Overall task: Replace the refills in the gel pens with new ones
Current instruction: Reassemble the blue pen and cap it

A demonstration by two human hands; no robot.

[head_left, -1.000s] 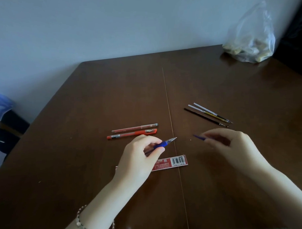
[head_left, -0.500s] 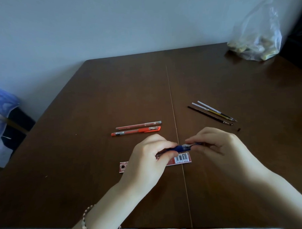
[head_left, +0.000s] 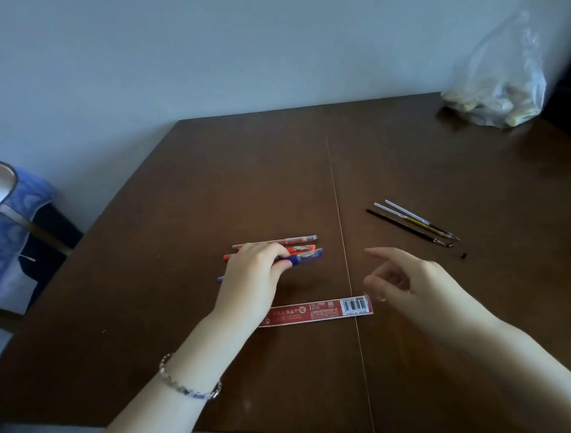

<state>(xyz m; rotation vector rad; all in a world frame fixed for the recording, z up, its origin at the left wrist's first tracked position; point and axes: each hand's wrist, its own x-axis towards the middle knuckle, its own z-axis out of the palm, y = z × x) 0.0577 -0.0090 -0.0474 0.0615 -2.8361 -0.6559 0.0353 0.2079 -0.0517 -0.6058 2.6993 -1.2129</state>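
Blue plastic shows under the left hand (head_left: 254,275): the blue gel pen (head_left: 306,257) now lies on the brown wooden table (head_left: 211,173), just beside the orange pen (head_left: 303,248) and the clear red pen (head_left: 278,241), so 3 pens make a row left of the table seam. Half a second ago both hands were joined at this pen near the seam; 1 second ago the right hand held a small purple part apart from it. Now the pen looks closed with its cap, and the left hand lays it down, fingers curled over its barrel and touching it. The right hand (head_left: 406,280) has come away and hangs above the table with nothing in it, the index finger pointing out and the other fingers loosely bent.

I judge from this that the blue pen is finished and joins the 2 others. Right of the seam 3 thin refills (head_left: 414,224) lie together, well apart from the pens; I cannot tell if they are old or new, though their place suggests the used ones. A tiny dark piece (head_left: 463,256) lies near their tips.

Nearest to the person lies the red refill package (head_left: 320,310), flat across the seam. It carries a white barcode at its right end and lines of small print, too small to read; no brand can be made out. A clear plastic bag (head_left: 500,89) stands at the far right corner
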